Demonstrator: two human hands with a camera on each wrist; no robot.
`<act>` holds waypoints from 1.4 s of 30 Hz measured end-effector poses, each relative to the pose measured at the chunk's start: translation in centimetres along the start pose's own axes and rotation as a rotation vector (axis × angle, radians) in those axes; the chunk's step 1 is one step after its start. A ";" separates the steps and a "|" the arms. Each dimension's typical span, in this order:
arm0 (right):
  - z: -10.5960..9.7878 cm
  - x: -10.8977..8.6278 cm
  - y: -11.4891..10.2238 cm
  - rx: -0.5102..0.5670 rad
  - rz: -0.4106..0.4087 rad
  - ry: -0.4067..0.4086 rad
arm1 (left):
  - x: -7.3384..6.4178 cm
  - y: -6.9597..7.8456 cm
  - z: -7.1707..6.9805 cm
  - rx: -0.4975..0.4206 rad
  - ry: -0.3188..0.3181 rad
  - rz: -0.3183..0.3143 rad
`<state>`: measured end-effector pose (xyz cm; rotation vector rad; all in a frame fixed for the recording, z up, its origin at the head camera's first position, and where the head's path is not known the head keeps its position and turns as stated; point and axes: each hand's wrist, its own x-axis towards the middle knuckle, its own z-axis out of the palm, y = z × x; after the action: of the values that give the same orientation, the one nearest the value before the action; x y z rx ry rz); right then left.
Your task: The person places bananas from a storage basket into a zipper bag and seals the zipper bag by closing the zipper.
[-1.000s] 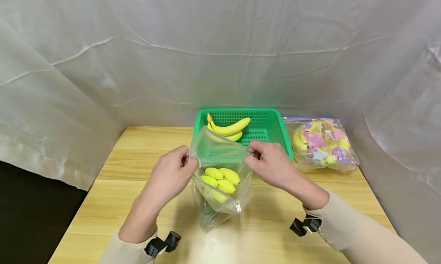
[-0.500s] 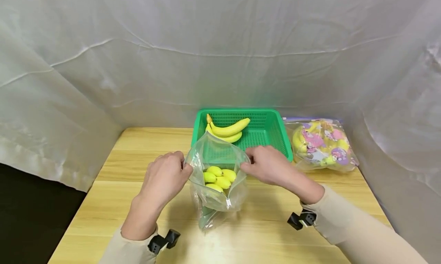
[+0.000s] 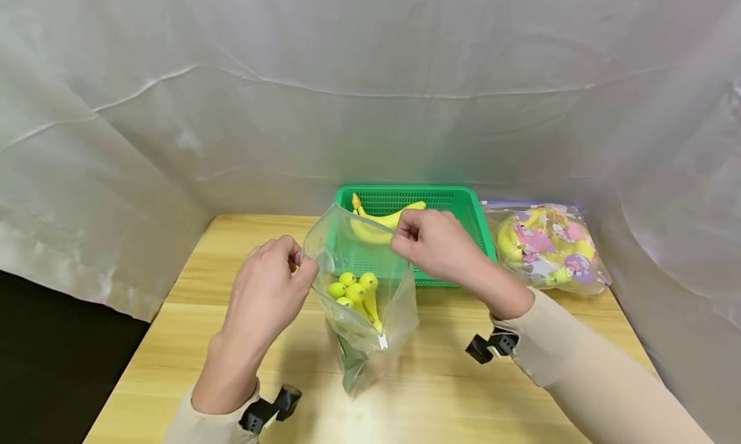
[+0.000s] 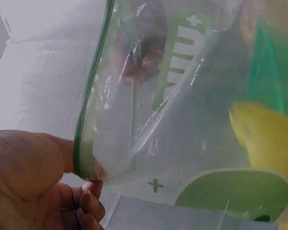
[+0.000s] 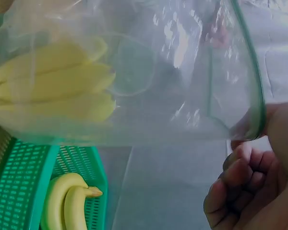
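Note:
A clear zip bag point(image 3: 399, 309) with green print hangs open-mouthed between my two hands. Inside it, a bunch of small bananas point(image 3: 356, 291) stands with the blunt tips up; the right wrist view shows these bananas point(image 5: 53, 86) through the plastic. My left hand point(image 3: 272, 280) pinches the left side of the rim between thumb and fingers, as the left wrist view confirms at the green zip strip point(image 4: 86, 96). On the opposite side, my right hand point(image 3: 434, 241) pinches the rim. A white slider point(image 3: 383, 342) sits at the bag's near edge.
Behind the bag stands a green basket point(image 3: 486, 231) holding a bunch of larger bananas point(image 3: 405, 215). To its right lies a filled, printed zip bag point(image 3: 547, 248) with yellow fruit inside. The wooden table point(image 3: 231, 257) meets grey cloth walls point(image 3: 405, 129) at the back and sides.
Both hands have raised the bag's rim somewhat, the right hand moving up and left. Inside, the small bananas have shifted from lying to standing tips up.

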<state>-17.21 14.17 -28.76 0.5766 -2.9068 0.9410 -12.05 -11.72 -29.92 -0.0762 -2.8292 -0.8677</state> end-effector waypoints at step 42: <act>1.1 -0.1 3.4 -0.165 0.137 -0.139 | 2.4 -1.0 5.2 0.297 -0.020 0.234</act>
<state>-18.25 16.09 -31.55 0.4541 -3.1440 0.6885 -15.32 -9.69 -34.26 -0.3670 -2.8557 -0.3969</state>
